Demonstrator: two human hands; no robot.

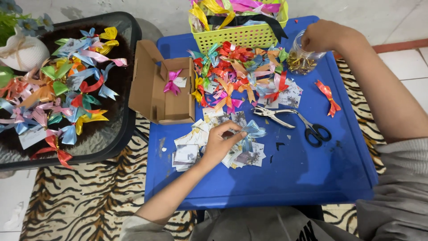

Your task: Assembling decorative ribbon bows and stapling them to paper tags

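Two bare forearms, no gloves, rings, watch or bracelets visible on the left hand (pixel 221 142) or right hand (pixel 322 35). Grey sweatshirt sleeves (pixel 403 187) pushed up near the elbows, soft wrinkled fabric, loose fit. Same grey cloth covers the lap and chest at bottom edge, with part of a dark printed mark showing.

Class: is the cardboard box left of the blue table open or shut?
Open: the cardboard box has its flaps spread, showing a pink bow inside.
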